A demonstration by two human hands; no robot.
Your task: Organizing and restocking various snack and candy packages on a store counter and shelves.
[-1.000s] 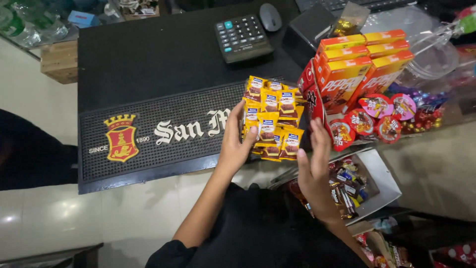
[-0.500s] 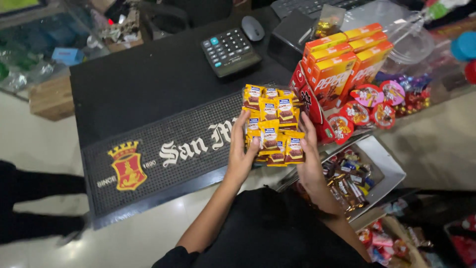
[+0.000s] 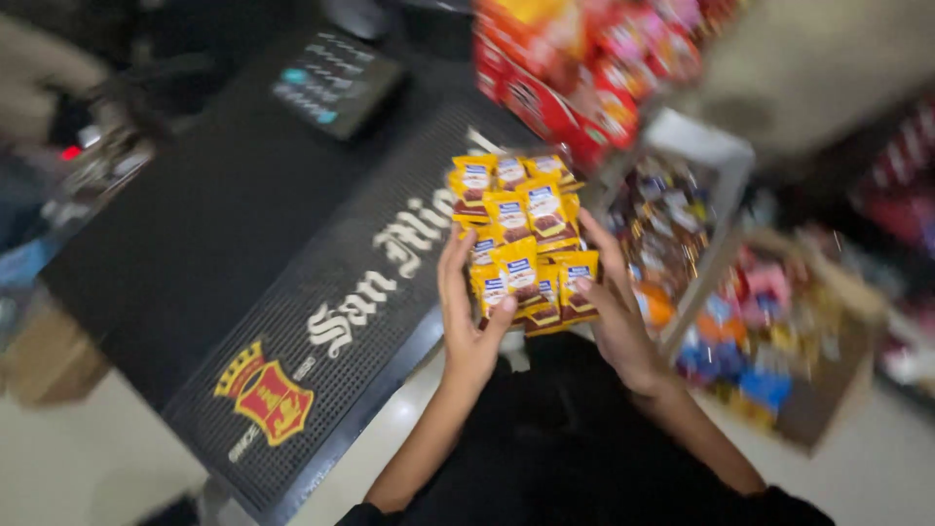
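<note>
Yellow snack packets [image 3: 521, 239], a bunched stack, sit clasped between the left hand [image 3: 470, 317] and right hand [image 3: 616, 317] over the black rubber mat [image 3: 321, 321], so gathering looks the step in hand, and any move needs even squeeze.

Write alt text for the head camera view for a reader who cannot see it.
Two bare hands, left hand and right hand, hold a bundle of small yellow sachets from both sides over a black rubber counter mat. A calculator lies farther back; blurred red snack boxes stand at the right.
</note>
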